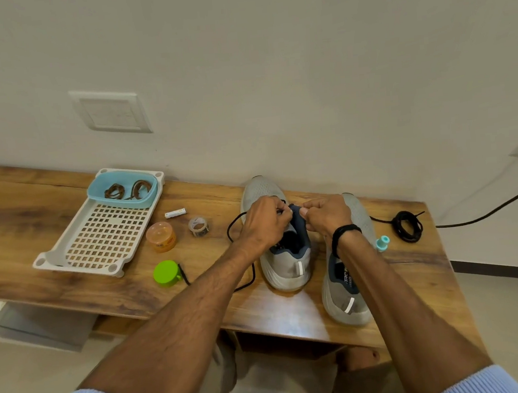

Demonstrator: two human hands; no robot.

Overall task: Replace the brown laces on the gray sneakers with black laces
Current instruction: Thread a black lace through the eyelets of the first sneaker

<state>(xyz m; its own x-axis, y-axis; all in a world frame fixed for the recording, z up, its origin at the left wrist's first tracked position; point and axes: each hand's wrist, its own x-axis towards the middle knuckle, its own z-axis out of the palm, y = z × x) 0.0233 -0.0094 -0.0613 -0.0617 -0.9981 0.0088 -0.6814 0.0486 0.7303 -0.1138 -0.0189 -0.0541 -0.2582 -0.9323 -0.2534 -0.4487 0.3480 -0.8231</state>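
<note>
Two gray sneakers stand on the wooden table (72, 294), toes toward the wall. My left hand (265, 224) pinches a black lace (233, 226) over the eyelets of the left sneaker (284, 266); the lace loops out to the left of that shoe. My right hand (326, 215) pinches the dark blue tongue of the same shoe. The right sneaker (347, 295) stands partly under my right forearm. A second black lace (407, 225) lies coiled at the right. Two brown laces (127, 190) rest coiled in a light blue bowl (103, 183).
A white perforated tray (78, 259) holds the blue bowl at the left. Between tray and shoes lie a small battery (175, 213), a tape roll (198, 226), an orange jar (161, 237) and a green round case (166, 273). A teal spool (382, 243) and a black cable (502, 204) are right.
</note>
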